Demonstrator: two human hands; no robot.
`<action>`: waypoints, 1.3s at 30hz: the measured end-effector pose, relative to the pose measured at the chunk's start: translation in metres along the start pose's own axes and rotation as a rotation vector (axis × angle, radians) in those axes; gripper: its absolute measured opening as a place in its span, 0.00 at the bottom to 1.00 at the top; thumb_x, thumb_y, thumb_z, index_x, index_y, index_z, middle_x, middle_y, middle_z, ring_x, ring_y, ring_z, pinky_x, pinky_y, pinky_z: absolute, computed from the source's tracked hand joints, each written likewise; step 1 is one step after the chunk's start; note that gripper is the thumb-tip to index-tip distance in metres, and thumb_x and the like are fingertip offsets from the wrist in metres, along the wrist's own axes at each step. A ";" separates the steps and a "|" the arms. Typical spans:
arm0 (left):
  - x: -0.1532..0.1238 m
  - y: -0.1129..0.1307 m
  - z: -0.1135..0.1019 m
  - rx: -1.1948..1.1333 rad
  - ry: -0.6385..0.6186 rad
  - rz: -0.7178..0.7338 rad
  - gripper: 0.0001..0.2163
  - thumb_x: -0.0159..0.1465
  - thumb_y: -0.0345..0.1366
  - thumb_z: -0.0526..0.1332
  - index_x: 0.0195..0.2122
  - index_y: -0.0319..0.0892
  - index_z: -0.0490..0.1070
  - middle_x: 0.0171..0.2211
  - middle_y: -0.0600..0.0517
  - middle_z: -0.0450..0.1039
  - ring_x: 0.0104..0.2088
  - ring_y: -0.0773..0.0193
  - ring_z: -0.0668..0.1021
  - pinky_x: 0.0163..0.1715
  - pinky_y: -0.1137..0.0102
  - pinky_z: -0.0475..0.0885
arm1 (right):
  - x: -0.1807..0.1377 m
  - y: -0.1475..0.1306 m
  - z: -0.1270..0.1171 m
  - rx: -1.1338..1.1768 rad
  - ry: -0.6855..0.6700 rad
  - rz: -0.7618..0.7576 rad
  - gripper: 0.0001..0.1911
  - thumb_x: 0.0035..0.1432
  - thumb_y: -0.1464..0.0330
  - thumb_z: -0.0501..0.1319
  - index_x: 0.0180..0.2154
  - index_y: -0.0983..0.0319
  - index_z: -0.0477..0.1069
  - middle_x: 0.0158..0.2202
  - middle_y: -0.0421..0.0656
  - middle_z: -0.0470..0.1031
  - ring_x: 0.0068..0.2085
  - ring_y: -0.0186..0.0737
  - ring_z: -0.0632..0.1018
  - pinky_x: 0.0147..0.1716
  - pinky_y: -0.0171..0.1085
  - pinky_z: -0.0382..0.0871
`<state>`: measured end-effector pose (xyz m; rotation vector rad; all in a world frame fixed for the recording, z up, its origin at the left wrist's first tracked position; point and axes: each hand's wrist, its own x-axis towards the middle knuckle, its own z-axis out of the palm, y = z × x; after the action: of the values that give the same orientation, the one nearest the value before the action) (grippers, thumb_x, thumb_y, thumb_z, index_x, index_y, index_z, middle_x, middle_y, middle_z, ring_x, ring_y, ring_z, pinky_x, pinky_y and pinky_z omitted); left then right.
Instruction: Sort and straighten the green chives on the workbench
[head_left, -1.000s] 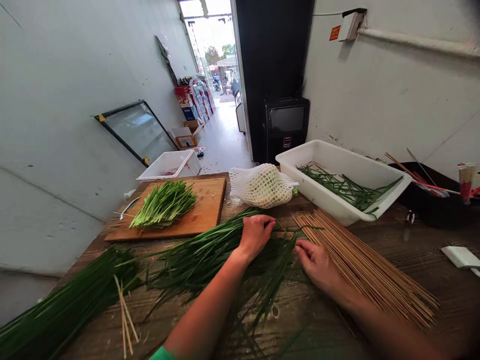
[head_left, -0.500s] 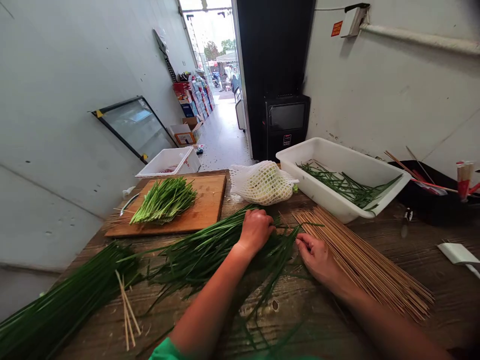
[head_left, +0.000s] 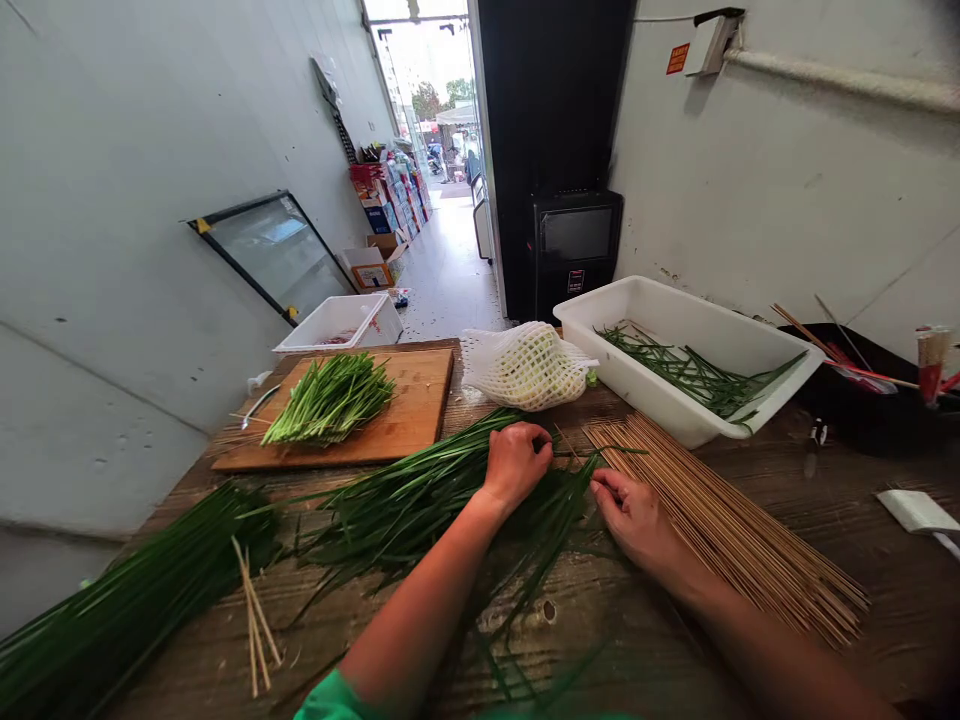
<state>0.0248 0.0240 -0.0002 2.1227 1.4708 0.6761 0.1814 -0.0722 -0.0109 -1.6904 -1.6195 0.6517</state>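
Fingertips of the right hand (head_left: pixel 634 515) are drawing in toward the thumb at the right end of a loose pile of long, flat, dark green leaves (head_left: pixel 405 500), just beside the leaf ends; whether they are gripping a blade, one cannot tell. Fingers of the left hand (head_left: pixel 519 465) are curling toward the thumb over that same end of the pile, and anything between them is staying hidden. One thin brown stick (head_left: pixel 567 443) is showing between the two hands, at the pile's right end. Loose dark green strands (head_left: pixel 551 540) are spreading from that end toward the person across a weathered brown wooden tabletop (head_left: pixel 832 510). Right of the pile, a broad sheaf of thin, straight brown sticks (head_left: pixel 720 515) is lying flat. Just beyond the pile, a pale, rounded bundle in white foam netting (head_left: pixel 529 365) is resting, while farther off to the right a white rectangular plastic tub (head_left: pixel 652 400) is holding scattered green leaves (head_left: pixel 660 365). Beyond the pile to the left, a rectangular light-brown wooden board (head_left: pixel 416 405) is bearing a heap of bright green cut stems (head_left: pixel 330 398). Left of the pile, four or so short pale sticks (head_left: pixel 255 615) are lying beside a thick dark green leaf bundle (head_left: pixel 135 600).
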 end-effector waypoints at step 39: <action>0.007 -0.009 -0.007 -0.419 0.059 -0.068 0.08 0.57 0.34 0.60 0.31 0.38 0.78 0.27 0.51 0.77 0.28 0.67 0.74 0.27 0.76 0.66 | -0.003 -0.003 0.000 0.098 -0.061 -0.006 0.17 0.58 0.61 0.49 0.29 0.63 0.71 0.23 0.42 0.71 0.24 0.36 0.70 0.22 0.33 0.59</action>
<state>0.0164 0.0339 0.0008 1.7386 1.2892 0.9361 0.1789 -0.0753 -0.0090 -1.6088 -1.6077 0.7737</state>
